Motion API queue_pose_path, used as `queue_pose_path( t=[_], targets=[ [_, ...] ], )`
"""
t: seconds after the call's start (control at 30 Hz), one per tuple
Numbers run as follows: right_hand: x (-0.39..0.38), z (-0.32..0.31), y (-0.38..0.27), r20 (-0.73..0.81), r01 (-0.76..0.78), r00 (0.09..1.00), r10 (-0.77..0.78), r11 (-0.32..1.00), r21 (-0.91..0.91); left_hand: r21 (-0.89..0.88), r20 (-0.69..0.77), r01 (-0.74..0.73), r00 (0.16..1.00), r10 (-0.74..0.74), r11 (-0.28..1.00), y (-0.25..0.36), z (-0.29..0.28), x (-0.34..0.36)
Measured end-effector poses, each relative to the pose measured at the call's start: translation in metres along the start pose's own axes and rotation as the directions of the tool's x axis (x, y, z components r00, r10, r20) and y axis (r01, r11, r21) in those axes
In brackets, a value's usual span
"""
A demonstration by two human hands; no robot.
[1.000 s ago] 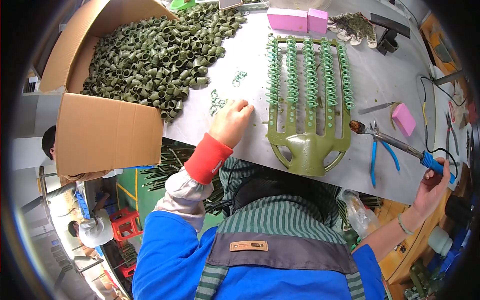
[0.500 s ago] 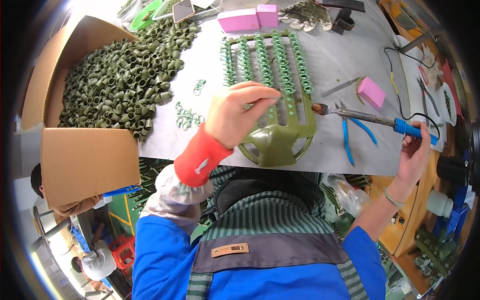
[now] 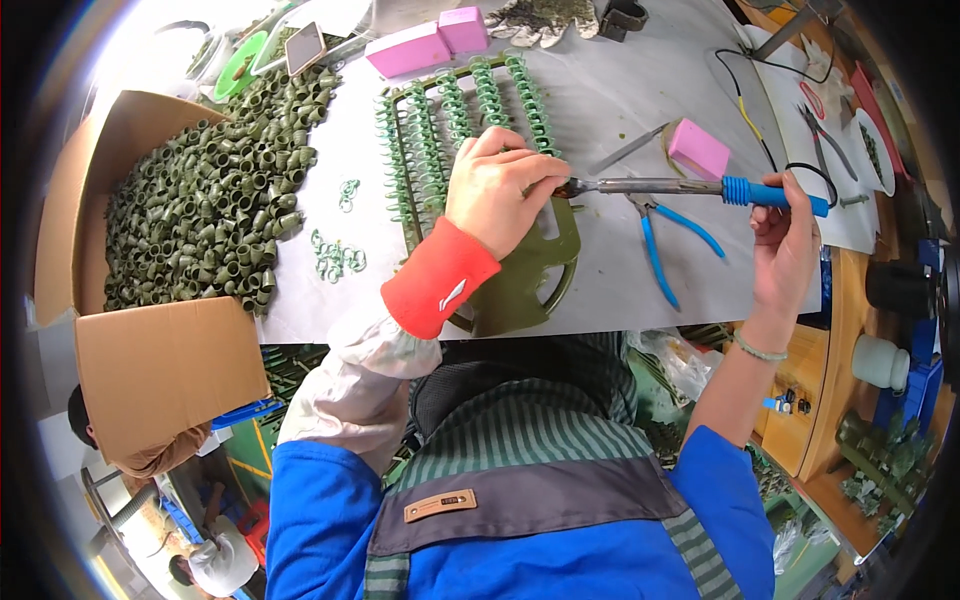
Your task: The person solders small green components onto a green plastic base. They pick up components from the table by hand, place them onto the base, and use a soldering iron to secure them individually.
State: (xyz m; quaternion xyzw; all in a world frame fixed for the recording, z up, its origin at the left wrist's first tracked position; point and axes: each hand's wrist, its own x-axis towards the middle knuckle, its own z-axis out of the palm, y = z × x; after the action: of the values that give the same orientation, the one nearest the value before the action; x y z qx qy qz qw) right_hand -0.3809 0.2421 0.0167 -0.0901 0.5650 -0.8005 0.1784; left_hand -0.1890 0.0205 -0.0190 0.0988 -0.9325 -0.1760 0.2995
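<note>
A smooth green floor (image 3: pixel 241 438) bearing a straight yellow line (image 3: pixel 249 468) extends at lower left. A yellow-brown wooden cabinet (image 3: pixel 800 348) adjoins the white-covered worktable (image 3: pixel 600 285) at right.

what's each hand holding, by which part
Right hand: the soldering iron, by its blue handle. Left hand, at the green frame: hold cannot be told.

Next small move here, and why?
Probably ease the soldering iron down onto the green frame, keeping its tip off the left hand. The right hand grips its blue handle, and the tip appears right by the left fingers, near a row of green rings; contact is unclear.
</note>
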Motion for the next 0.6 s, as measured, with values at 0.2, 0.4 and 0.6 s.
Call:
queue_pose_path(
  t=[0.2,0.4,0.6],
  targets=[
    [0.001,-0.012,-0.016,-0.08,0.096,0.992,-0.101,0.993,-0.068,0.053,0.013,-0.031,0.999,0.03,0.998,-0.002,-0.001,0.001],
    [0.004,-0.033,-0.022,-0.175,0.075,0.981,-0.077,0.997,-0.018,-0.163,-0.056,0.185,0.979,-0.196,0.969,0.001,-0.062,-0.019],
    [0.006,-0.047,-0.019,-0.2,0.062,0.979,-0.049,0.996,0.061,-0.851,0.256,0.526,0.425,-0.868,0.007,0.001,-0.117,-0.144]
  ],
)
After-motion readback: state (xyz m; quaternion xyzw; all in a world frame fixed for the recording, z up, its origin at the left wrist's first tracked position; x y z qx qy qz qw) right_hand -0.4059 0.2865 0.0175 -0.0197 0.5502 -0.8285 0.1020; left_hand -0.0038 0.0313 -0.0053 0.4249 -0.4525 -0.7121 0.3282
